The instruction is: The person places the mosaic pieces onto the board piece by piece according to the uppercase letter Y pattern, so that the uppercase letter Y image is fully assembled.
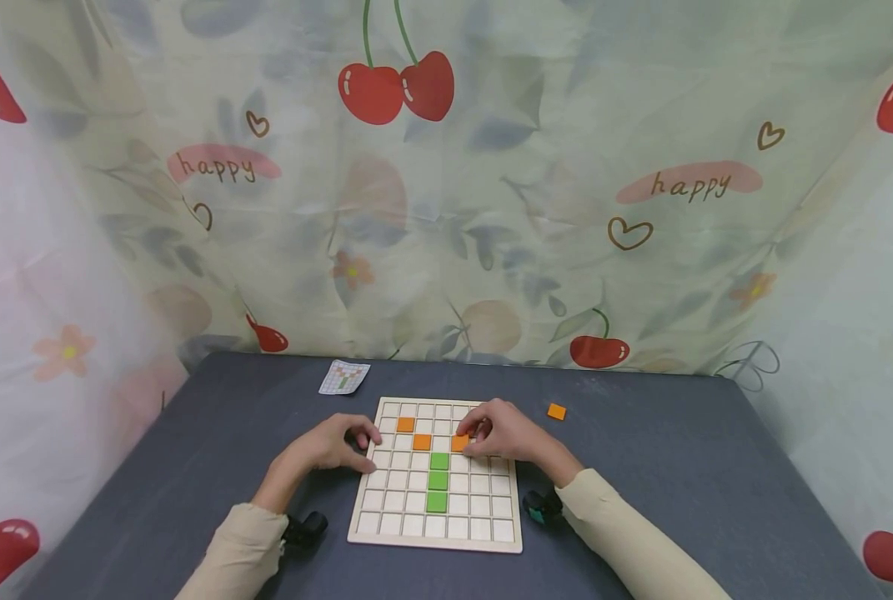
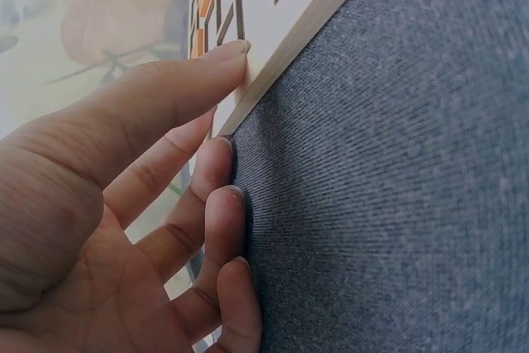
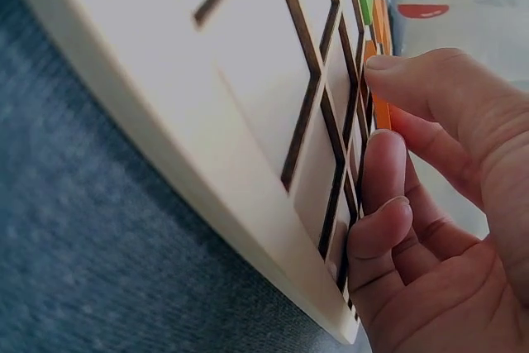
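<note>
A pale wooden grid board (image 1: 404, 525) lies on the dark cloth. Three green square tiles (image 1: 438, 481) form a column on it. Two orange tiles (image 1: 413, 433) sit diagonally at its upper left. My right hand (image 1: 508, 432) pinches another orange tile (image 1: 459, 443) between thumb and fingers, right at a cell in the upper right; the right wrist view shows this tile (image 3: 381, 113) edge-on. Along the board's left edge rests my left hand (image 1: 329, 442). Its thumb (image 2: 186, 93) lies straight on the rim, the other fingers loosely bent beside the edge.
A loose orange tile (image 1: 557, 412) lies on the cloth, right of the board. Behind the board is a small card (image 1: 344, 377) printed with a coloured grid pattern. A patterned curtain (image 1: 446, 208) encloses the back and sides of the table (image 1: 641, 467).
</note>
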The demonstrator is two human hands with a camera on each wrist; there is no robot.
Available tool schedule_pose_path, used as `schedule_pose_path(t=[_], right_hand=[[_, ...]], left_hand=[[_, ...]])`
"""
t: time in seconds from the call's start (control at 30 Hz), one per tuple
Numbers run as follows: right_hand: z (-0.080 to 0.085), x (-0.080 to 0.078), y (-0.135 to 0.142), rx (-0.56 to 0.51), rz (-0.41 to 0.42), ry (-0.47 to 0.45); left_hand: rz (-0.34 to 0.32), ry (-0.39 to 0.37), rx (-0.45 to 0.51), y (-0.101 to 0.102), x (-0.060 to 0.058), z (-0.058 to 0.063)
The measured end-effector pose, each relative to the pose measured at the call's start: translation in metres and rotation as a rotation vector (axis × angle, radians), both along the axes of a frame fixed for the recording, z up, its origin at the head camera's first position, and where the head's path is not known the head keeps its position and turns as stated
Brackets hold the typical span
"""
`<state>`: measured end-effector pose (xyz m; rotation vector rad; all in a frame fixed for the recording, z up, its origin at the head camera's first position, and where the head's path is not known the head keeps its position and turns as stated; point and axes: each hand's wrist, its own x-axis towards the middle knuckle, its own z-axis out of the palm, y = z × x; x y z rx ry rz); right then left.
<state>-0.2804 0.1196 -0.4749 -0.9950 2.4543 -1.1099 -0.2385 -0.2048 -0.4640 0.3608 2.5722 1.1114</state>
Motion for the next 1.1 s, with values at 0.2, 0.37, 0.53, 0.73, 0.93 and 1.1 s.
schedule_pose_path(t=[0.2,0.37,0.53,0.73,0.93,1.1], right_hand=[[-0.0012,-0.0014,-0.0007,0.009,-0.004,-0.003],[-0.0006,-0.001,-0.0014,0.014,-0.01,-0.007],[-0.0004,-0.001,-0.0016,0.017,-0.014,-0.011],[-0.0009,-0.0008,-0.0014,0.013,-0.015,-0.008],[-0.0014,-0.0009,-0.0003,-0.015,-0.006,0.009],[0.0,-0.002,0.0035,-0.044,0.01,0.012]], left_hand=[[-0.014,0.002,0.003,0.0008,0.0011,0.0009],[-0.014,0.001,0.006,0.0007,0.0011,0.0021],[-0.017,0.005,0.006,0.0009,0.0017,0.0028],[-0.023,0.005,0.012,0.0007,0.0029,0.003],[-0.015,0.003,0.009,0.0004,0.0025,0.0025],[-0.009,0.002,-0.007,0.0002,0.0005,0.0019]])
